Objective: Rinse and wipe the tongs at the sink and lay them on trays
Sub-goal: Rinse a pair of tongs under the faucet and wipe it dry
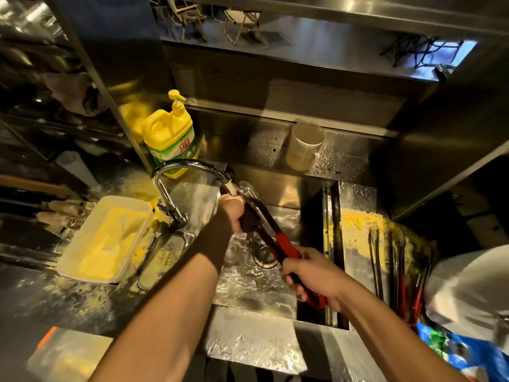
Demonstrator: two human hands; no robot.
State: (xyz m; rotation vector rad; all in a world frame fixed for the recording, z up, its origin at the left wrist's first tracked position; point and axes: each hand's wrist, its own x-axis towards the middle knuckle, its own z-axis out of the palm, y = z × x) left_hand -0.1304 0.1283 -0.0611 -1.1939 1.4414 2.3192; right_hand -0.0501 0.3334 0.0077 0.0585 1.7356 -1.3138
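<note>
A pair of red-handled metal tongs (278, 238) slants over the steel sink (308, 186), its tips under the running faucet (190, 166). My right hand (316, 274) grips the red handle end. Closed around the metal arms just below the spout is my left hand (232, 213), with water flowing over it. Several more red-handled tongs (399, 274) lie on the wet counter to the right of the sink.
A yellow dish-soap pump bottle (170, 133) stands behind the faucet. A pale plastic tray (104, 238) sits left of it, a small steel tray (165, 257) beside the sink. A translucent cup (304, 146) stands on the back ledge. White cloth (473, 288) and blue packaging (468, 351) lie at right.
</note>
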